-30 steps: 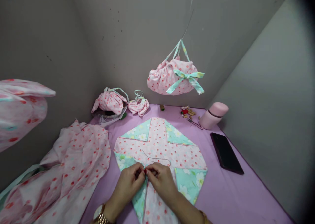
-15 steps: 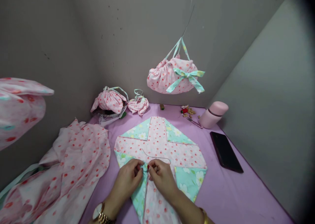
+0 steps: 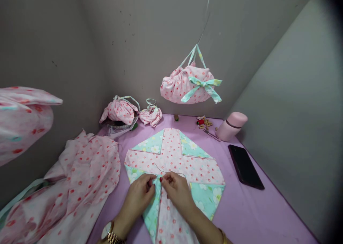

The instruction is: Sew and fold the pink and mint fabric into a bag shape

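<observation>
Both hands are meeting at the near middle of the cloth: the left hand (image 3: 139, 197) is coming in from 7 o'clock and the right hand (image 3: 177, 193) from 5 o'clock. Their fingertips are almost touching, pinched narrow on the pink and green patchwork cloth (image 3: 175, 158). It looks like they are nipping a fold of it right where a seam runs, though the pinched bit itself is too small to see well. That seam is running straight from the hands up toward 12 o'clock, so the long line of the cloth is pointing away from the person. A thin string (image 3: 171, 172) is curving just above the fingers, nearer the right hand. The cloth is lying flat on the purple table (image 3: 257, 215), spreading out at 12 o'clock from the hands.
</observation>
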{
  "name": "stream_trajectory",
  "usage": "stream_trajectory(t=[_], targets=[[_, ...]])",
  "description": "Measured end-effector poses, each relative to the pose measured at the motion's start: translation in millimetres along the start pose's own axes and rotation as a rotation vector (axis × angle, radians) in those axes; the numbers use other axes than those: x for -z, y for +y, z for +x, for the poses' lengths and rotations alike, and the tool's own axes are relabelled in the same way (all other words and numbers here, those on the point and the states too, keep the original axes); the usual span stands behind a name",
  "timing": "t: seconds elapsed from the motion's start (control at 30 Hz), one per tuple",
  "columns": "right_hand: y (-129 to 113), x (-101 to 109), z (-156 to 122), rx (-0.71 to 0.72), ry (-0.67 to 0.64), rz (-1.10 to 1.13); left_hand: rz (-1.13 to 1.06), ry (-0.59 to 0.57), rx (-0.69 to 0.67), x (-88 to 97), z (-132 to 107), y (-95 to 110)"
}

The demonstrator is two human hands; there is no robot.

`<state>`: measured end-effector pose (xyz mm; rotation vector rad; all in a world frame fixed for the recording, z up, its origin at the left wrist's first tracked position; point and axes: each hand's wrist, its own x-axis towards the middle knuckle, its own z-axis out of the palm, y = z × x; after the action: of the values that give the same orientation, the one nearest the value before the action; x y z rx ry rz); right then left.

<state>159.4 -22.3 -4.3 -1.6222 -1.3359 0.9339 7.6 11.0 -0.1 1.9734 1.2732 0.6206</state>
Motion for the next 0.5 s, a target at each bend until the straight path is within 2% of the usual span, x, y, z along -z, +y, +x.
stream_trajectory(t=[0.13, 0.33, 0.4, 0.5], targets=[[-1.2, -2.0, 2.9, -0.043, 0.036, -0.062, 0.006, 0.003, 0.003, -0.1, 0.0, 0.3], [-1.9, 0.4, 2.0, -0.134, 0.055, 0.036, -0.017, 0.026, 0.009, -2.6, -1.1, -2.9], [-2.4, 0.3, 2.6, -0.132, 0.055, 0.024, -0.006, 0.028, 0.004, -2.5, -1.4, -2.9], [-3.7, -1.6, 3.9, -0.054, 0.057, -0.090, 0.015, 0.029, -0.018, -2.2, -1.8, -2.5]])
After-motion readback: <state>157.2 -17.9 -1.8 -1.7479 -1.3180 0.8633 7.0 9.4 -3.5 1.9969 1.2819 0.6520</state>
